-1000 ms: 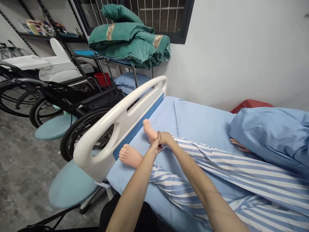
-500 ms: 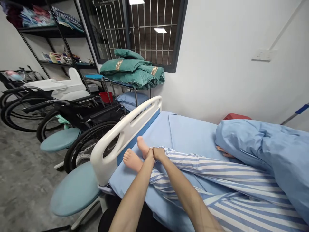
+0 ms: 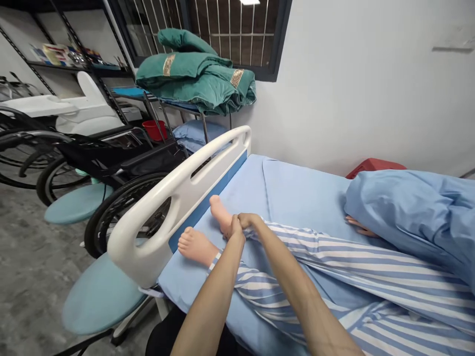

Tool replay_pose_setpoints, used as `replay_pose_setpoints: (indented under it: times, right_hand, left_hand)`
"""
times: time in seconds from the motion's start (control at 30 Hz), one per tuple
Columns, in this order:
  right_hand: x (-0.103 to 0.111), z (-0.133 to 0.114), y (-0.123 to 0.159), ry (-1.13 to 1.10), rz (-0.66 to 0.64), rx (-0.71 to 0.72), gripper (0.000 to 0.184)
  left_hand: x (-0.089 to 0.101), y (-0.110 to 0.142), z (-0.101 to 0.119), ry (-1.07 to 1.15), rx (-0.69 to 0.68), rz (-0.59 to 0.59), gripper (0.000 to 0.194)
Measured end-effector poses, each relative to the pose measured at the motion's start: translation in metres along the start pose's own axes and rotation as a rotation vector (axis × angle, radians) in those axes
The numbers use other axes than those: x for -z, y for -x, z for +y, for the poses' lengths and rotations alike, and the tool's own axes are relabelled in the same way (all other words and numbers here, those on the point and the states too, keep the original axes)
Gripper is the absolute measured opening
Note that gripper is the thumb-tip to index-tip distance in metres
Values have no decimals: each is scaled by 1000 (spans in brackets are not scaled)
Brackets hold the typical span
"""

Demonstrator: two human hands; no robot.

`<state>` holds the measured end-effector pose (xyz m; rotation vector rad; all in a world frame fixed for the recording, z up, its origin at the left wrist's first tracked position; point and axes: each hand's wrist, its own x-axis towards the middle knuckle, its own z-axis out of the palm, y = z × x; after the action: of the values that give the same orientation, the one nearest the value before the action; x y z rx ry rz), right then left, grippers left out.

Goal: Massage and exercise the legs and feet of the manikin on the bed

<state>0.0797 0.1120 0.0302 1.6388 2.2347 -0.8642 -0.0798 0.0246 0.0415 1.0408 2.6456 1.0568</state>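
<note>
Two feet of a lifelike figure rest on the bed, the far foot (image 3: 220, 212) and the near foot (image 3: 196, 245). Blue-and-white striped trousers (image 3: 319, 249) cover the legs. At the far ankle, my left hand (image 3: 235, 229) is closed round the trouser cuff beside the foot. My right hand (image 3: 248, 221) is closed there too, touching the left one. The hands hide the cuff and most of the ankle, and their fingertips are not clear. On the near leg, the trouser hem (image 3: 215, 260) reaches the ankle.
A white footboard (image 3: 178, 190) stands just past the feet. A blue quilt (image 3: 411, 207) covers the figure's upper part, with a hand (image 3: 359, 226) showing at its edge. Wheelchairs (image 3: 111, 158) and round teal stools (image 3: 100, 296) stand left of the bed. Green bedding (image 3: 200, 79) is stacked behind.
The view has moved closer and tilted down. Both hands stay together at the far ankle. More of the near ankle and its trouser hem shows now.
</note>
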Motion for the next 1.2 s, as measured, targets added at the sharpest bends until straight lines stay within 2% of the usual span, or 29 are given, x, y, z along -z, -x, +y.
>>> replay_pose_setpoints:
  times: [0.1, 0.17, 0.27, 0.4, 0.57, 0.77, 0.87, 1.0, 1.07, 1.13, 1.2]
  right_hand:
    - [2, 11, -8, -35, -22, 45, 33]
    - [0, 15, -8, -31, 20, 38, 32]
    - [-7, 15, -3, 10, 126, -2, 32]
    - [-19, 3, 14, 94, 308, -97, 30]
    - [-41, -21, 38, 188, 551, -208, 33]
    - [-67, -40, 51, 217, 713, -282, 41]
    - [-67, -44, 58, 202, 699, -252, 47]
    - [-46, -44, 69, 223, 538, -183, 60]
    - [-29, -42, 72, 234, 450, -134, 51]
    - [-14, -36, 70, 241, 422, -90, 36]
    - [-3, -28, 64, 244, 431, -65, 30]
  left_hand:
    - [-3, -3, -1, -14, 97, -93, 45]
    - [-6, -3, -2, 15, 154, -125, 45]
    - [-9, -3, -3, 126, 183, -106, 47]
    - [-4, -1, 0, 241, 122, -65, 53]
    - [6, 2, 5, 177, 29, -48, 52]
    - [14, 9, 5, 178, -102, -12, 47]
    - [19, 11, 7, 138, -129, -5, 45]
    - [25, 9, 8, 149, -99, 15, 40]
    - [27, 6, 7, 182, -63, 29, 39]
    - [28, 6, 10, 231, 2, 23, 37]
    - [25, 9, 18, 316, 75, -76, 32]
